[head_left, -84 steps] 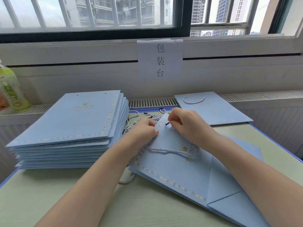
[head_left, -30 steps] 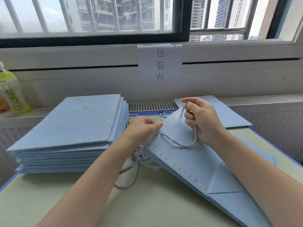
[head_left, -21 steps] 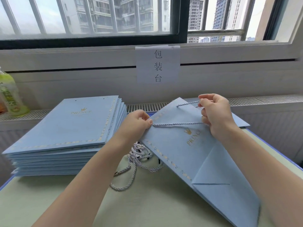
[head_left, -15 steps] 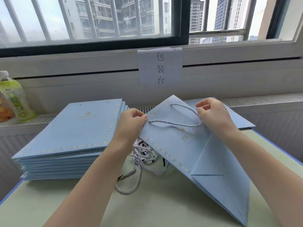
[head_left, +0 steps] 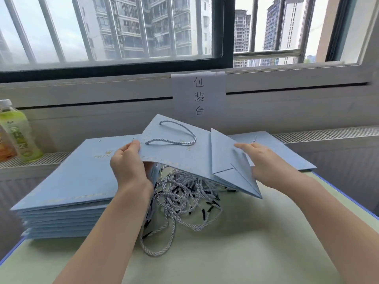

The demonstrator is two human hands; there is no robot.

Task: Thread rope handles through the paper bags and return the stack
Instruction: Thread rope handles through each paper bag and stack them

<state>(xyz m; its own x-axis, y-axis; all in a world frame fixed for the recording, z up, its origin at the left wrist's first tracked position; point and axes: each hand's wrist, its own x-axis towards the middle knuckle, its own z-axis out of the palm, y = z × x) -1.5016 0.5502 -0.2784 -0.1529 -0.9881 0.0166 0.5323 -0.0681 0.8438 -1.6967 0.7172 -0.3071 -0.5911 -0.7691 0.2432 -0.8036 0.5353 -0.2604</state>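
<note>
The paper bag (head_left: 176,154) with its rope handle (head_left: 174,138) fitted is raised off the table, tilted above the loose pile of rope handles (head_left: 184,193), between the stack of unthreaded bags (head_left: 67,177) and the finished bag (head_left: 287,150) lying at the far right. My left hand (head_left: 128,162) pinches the bag's left edge, thumb on top. My right hand (head_left: 264,160) lies with fingers extended on the folded bottom flap; it clasps nothing.

My judgement: the step in hand is transferring this bag to the finished side. Keep the bag flat-folded, support both ends, lift it clear of the loose ropes so no cord snags, and align its edges with the bag below.

The handle's knotted ends are hidden behind the panel. Whether the rear panel carries its handle cannot be seen. The finished bag is partly covered.
</note>
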